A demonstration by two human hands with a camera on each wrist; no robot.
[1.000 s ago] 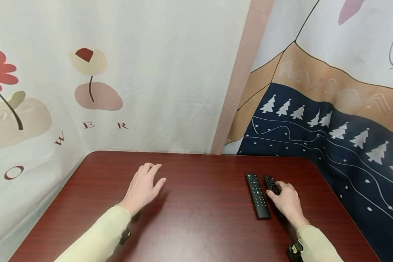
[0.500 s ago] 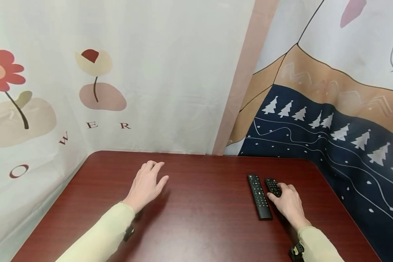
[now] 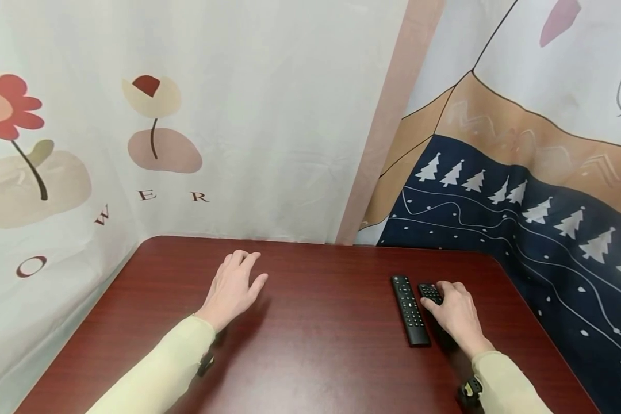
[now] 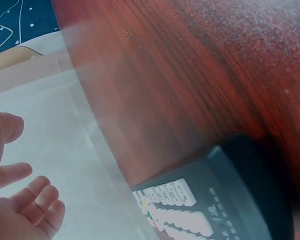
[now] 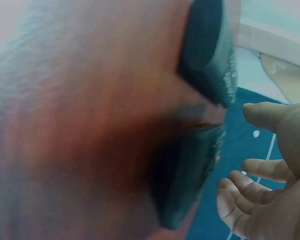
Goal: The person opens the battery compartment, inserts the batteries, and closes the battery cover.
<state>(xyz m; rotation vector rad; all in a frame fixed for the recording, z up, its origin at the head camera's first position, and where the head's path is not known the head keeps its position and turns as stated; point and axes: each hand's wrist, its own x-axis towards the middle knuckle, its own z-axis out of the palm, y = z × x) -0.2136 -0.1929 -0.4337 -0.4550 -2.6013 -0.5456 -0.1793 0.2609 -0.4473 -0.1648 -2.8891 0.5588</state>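
Observation:
My left hand [image 3: 230, 290] hovers over the left part of the table, fingers spread and holding nothing. Close by it, the left wrist view shows a black remote control [image 4: 217, 172] with pale buttons, which my left arm largely hides in the head view. On the right lies a long black remote control [image 3: 410, 311]. Beside it is a shorter black remote control [image 3: 429, 291], partly covered by my right hand [image 3: 455, 313]. In the right wrist view that hand's fingers are loosely bent, with a gap between them and the nearer remote [image 5: 185, 175].
The dark red wooden table [image 3: 321, 322] ends at a white curtain [image 3: 269, 144] with flower prints. Along its right side hangs a navy and tan cloth [image 3: 455, 218] with tree prints. Dark devices are strapped at both wrists, including the right wrist device [image 3: 471, 390].
My right hand has risen slightly from the shorter remote. The left hand keeps nearly the same pose. The head view has shifted a little.

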